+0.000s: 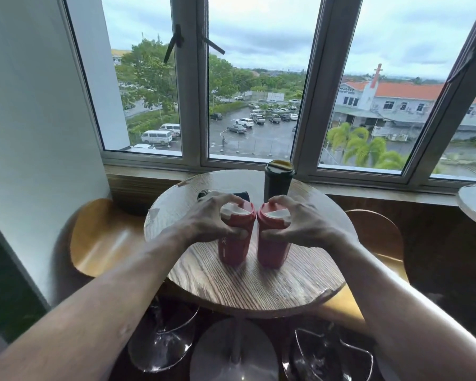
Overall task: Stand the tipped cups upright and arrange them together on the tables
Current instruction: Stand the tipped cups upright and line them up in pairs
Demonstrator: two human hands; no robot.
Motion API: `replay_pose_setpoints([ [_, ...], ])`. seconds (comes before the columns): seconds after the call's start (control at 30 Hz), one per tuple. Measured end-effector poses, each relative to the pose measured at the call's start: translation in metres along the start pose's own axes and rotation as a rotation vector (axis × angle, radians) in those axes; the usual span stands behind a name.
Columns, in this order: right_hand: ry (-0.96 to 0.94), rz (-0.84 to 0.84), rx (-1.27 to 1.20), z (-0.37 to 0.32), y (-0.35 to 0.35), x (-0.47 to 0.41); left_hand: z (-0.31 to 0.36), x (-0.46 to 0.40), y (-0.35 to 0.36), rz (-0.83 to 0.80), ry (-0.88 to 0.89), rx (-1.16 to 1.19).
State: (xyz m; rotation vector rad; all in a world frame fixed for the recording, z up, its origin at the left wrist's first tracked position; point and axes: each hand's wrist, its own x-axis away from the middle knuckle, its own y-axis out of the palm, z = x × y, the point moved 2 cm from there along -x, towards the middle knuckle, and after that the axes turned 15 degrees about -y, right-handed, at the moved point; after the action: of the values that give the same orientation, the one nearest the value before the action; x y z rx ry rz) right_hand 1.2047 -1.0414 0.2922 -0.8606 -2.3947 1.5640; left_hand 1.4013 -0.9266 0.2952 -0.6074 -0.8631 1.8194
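1. My left hand [209, 218] is wrapped round the upper part of the left red cup [235, 237], thumb in front, fingers curled over the lid's rim; my right hand [300, 221] holds the right red cup [272, 240] the same way.
2. Both red cups stand upright on the round wooden table [259, 287], near its middle, their lid rims touching; behind them a dark lidded cup [276, 180] stands upright by the window [248, 78]; another dark cup [226, 194] lies tipped behind my left hand, mostly hidden.
3. I judge these to be stiff, light travel tumblers with smooth walls; a grip round the body just under the lid seems safest, since a hold on the lid alone could slip or pop it.
4. The tipped dark cup looks likely to roll on the table; I would take it round its middle.
5. White lettering runs down the left red cup's side; too small and partly covered to read.
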Motion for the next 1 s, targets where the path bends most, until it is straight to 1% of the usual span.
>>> replay_pose_setpoints([
  [0.2, -0.003, -0.008, -0.03, -0.007, -0.004, 0.004, -0.003, -0.004, -0.001, 0.006, 0.021, -0.012],
  [0.3, 0.016, 0.037, -0.082, -0.01, -0.014, -0.002, -0.003, -0.006, -0.003, -0.003, 0.021, 0.041],
  [0.37, 0.037, 0.096, -0.039, -0.007, -0.022, -0.013, 0.0, -0.008, -0.007, 0.016, 0.027, 0.077],
  [0.47, 0.086, 0.179, 0.061, 0.007, -0.038, -0.04, 0.006, -0.014, -0.016, 0.099, -0.006, 0.247],
  [0.53, 0.095, 0.2, 0.082, 0.019, -0.045, -0.064, 0.006, -0.025, -0.024, 0.227, -0.054, 0.339],
  [0.6, 0.103, 0.184, 0.114, 0.033, -0.049, -0.088, 0.0, -0.039, -0.029, 0.329, -0.128, 0.365],
  [0.63, 0.104, 0.162, 0.142, 0.04, -0.05, -0.099, -0.005, -0.047, -0.03, 0.35, -0.154, 0.352],
  [0.7, 0.114, 0.108, 0.195, 0.051, -0.05, -0.118, -0.016, -0.066, -0.028, 0.325, -0.183, 0.23],
  [0.8, 0.106, 0.05, 0.249, 0.063, -0.046, -0.139, -0.028, -0.088, -0.02, 0.226, -0.207, 0.024],
  [0.9, 0.081, 0.025, 0.309, 0.076, -0.041, -0.156, -0.036, -0.108, -0.013, 0.186, -0.183, -0.091],
  [1.0, 0.074, -0.008, 0.315, 0.085, -0.037, -0.164, -0.044, -0.119, -0.008, 0.047, -0.238, -0.16],
])
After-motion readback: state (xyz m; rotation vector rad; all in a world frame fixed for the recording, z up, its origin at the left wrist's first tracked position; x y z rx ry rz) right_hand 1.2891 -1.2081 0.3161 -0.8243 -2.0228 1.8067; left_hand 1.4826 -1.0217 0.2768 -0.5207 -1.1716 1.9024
